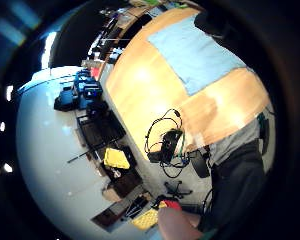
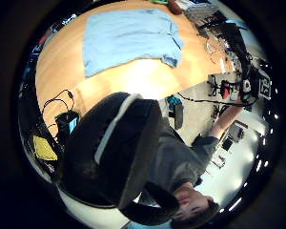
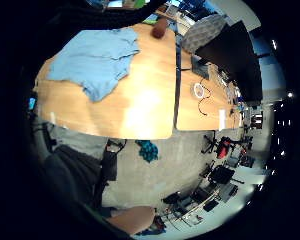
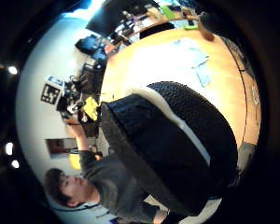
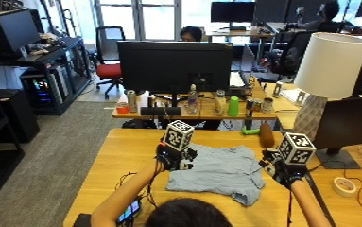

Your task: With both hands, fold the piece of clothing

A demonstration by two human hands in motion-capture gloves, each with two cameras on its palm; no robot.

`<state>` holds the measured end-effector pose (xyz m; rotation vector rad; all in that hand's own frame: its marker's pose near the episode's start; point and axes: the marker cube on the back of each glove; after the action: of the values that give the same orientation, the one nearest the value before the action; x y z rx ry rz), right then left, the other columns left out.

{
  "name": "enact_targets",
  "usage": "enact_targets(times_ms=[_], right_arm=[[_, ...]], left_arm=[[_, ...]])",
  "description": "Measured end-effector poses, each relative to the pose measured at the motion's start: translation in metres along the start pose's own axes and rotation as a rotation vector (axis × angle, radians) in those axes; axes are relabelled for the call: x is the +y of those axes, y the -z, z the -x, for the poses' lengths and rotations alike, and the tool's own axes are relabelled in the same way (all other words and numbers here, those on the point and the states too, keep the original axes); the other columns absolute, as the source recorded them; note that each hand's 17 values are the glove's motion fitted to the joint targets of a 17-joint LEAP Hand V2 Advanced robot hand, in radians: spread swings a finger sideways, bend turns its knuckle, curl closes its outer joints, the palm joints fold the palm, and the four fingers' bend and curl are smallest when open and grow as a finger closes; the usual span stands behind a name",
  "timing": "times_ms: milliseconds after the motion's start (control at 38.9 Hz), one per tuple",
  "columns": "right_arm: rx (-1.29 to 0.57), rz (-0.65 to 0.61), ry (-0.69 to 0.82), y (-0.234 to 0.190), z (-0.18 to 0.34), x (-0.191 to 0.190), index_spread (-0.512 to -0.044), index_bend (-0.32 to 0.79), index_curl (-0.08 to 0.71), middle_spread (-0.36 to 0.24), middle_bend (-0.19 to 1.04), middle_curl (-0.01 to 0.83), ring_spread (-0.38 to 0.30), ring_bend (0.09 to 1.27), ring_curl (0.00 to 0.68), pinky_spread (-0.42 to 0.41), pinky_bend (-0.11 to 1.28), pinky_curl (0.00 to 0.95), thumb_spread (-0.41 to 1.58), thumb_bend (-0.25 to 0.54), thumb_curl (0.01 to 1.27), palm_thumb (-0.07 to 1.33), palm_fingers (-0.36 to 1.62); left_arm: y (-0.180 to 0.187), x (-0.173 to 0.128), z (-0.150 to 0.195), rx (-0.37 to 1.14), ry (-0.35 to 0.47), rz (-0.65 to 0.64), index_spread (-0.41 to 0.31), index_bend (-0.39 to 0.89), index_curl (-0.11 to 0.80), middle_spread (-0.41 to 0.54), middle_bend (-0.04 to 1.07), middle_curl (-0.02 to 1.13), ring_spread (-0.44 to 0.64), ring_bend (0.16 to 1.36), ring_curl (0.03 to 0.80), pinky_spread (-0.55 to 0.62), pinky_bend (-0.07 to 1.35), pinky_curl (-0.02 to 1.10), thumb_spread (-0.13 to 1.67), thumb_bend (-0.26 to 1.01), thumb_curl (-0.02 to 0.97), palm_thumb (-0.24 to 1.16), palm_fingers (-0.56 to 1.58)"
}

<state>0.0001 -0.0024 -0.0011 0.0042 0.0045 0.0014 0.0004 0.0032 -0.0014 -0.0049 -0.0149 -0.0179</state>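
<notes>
- Person's head (image 5: 182,213): lower edge of the outside view, centre. Both forearms reach up the frame from it.
- Left hand (image 5: 173,158): black glove, raised above the table, left of centre in the outside view. It sits over the left edge of the garment. No cloth shows between its fingers; whether the fingers are spread or curled cannot be told.
- Right hand (image 5: 278,171): black glove, raised at right of centre, just beside the right edge of the garment. Its finger position cannot be told either. No contact with the cloth is visible.
- Light blue T-shirt (image 5: 215,171): lies spread flat on the wooden table (image 5: 114,161), centre of the outside view, between the two hands. One sleeve points toward the lower right of the frame. In the left thumb side palm view the T-shirt (image 2: 128,38) lies flat in the upper part of the frame, well apart from the palm.
- Tape roll (image 5: 344,186): on the table at the right edge of the frame, near the black monitor (image 5: 350,127).
- Brown cylinder (image 5: 267,135): on the table beyond the T-shirt, upper right of it.
- White lamp (image 5: 328,71): upper right of the frame.
- Far desk: a large monitor (image 5: 174,66) with a row of bottles (image 5: 221,104) below it.
</notes>
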Motion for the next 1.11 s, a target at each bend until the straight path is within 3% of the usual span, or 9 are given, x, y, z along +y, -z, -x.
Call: enact_targets(times_ms=[154,283,411,514,566,668,848,977,1105], right_arm=[[0.0,-0.034,0.018,0.004,0.005,-0.003,-0.236,0.19,0.152,-0.003,0.19,0.112,0.047,0.36,0.153,0.164,0.39,0.164,0.73,0.102,0.04,0.19,0.5],[0.007,-0.052,0.039,0.004,0.015,-0.003,-0.275,0.16,0.192,-0.002,0.17,0.148,0.052,0.38,0.195,0.191,0.4,0.206,0.94,0.101,0.06,0.21,0.49],[0.025,-0.033,0.035,0.005,0.02,-0.01,-0.297,0.15,0.214,-0.001,0.17,0.172,0.052,0.41,0.223,0.198,0.43,0.237,1.07,0.1,0.08,0.23,0.49],[0.037,-0.022,0.025,0.006,0.02,-0.018,-0.306,0.14,0.225,-0.001,0.2,0.203,0.049,0.41,0.238,0.203,0.42,0.25,1.14,0.09,0.09,0.24,0.5],[0.048,-0.012,0.02,0.007,0.02,-0.021,-0.308,0.09,0.21,-0.006,0.31,0.247,0.035,0.45,0.252,0.204,0.37,0.242,1.17,0.092,0.09,0.26,0.58],[0.065,0.014,0.007,0.007,0.018,-0.023,-0.311,0.08,0.203,-0.015,0.35,0.286,0.016,0.47,0.271,0.198,0.37,0.256,1.21,0.084,0.11,0.27,0.59],[0.099,0.085,0.018,-0.003,0.015,-0.033,-0.32,0.09,0.197,-0.022,0.36,0.324,0.0,0.49,0.307,0.196,0.38,0.283,1.24,0.071,0.13,0.3,0.56],[0.15,0.118,0.018,-0.009,0.021,-0.041,-0.322,0.06,0.174,-0.037,0.43,0.362,-0.025,0.53,0.328,0.18,0.36,0.29,1.21,0.105,0.17,0.43,0.61],[0.172,0.14,0.02,-0.015,0.026,-0.048,-0.323,0.09,0.175,-0.042,0.38,0.364,-0.035,0.55,0.348,0.164,0.38,0.309,1.2,0.094,0.19,0.47,0.57]], left_arm=[[-0.003,-0.002,0.002,-0.028,0.032,0.009,-0.058,0.18,0.109,0.133,0.1,0.04,0.15,0.55,0.173,0.21,0.44,0.16,0.68,0.0,0.045,0.04,0.28],[-0.005,0.008,0.001,0.011,0.004,0.038,-0.068,0.19,0.162,0.165,0.12,0.06,0.19,0.58,0.206,0.24,0.46,0.2,0.84,-0.01,0.073,0.04,0.24],[-0.01,0.002,0.013,0.042,0.028,0.022,-0.074,0.2,0.21,0.182,0.12,0.07,0.21,0.59,0.222,0.26,0.47,0.23,0.94,-0.02,0.098,0.03,0.22],[-0.013,0.006,0.016,0.133,0.017,0.032,-0.076,0.2,0.24,0.189,0.13,0.08,0.22,0.6,0.231,0.27,0.48,0.24,0.99,-0.02,0.115,0.03,0.21],[-0.016,0.009,0.017,0.172,0.01,0.051,-0.071,0.2,0.253,0.196,0.13,0.09,0.22,0.61,0.236,0.27,0.48,0.25,1.02,-0.01,0.125,0.05,0.21],[-0.018,0.01,0.021,0.161,0.032,0.052,-0.065,0.19,0.276,0.202,0.13,0.09,0.23,0.61,0.243,0.27,0.48,0.26,1.07,-0.01,0.138,0.05,0.21],[-0.026,-0.003,0.024,0.17,0.066,0.001,-0.054,0.18,0.302,0.207,0.14,0.11,0.23,0.62,0.256,0.27,0.5,0.29,1.12,-0.01,0.162,0.08,0.2],[-0.031,-0.02,0.029,0.14,0.083,-0.015,-0.033,0.13,0.297,0.211,0.15,0.13,0.23,0.65,0.269,0.27,0.52,0.3,1.13,0.0,0.182,0.12,0.17],[-0.035,-0.032,0.036,0.126,0.11,-0.053,-0.015,0.12,0.287,0.226,0.15,0.14,0.24,0.67,0.279,0.27,0.54,0.31,1.12,0.0,0.202,0.17,0.12]])
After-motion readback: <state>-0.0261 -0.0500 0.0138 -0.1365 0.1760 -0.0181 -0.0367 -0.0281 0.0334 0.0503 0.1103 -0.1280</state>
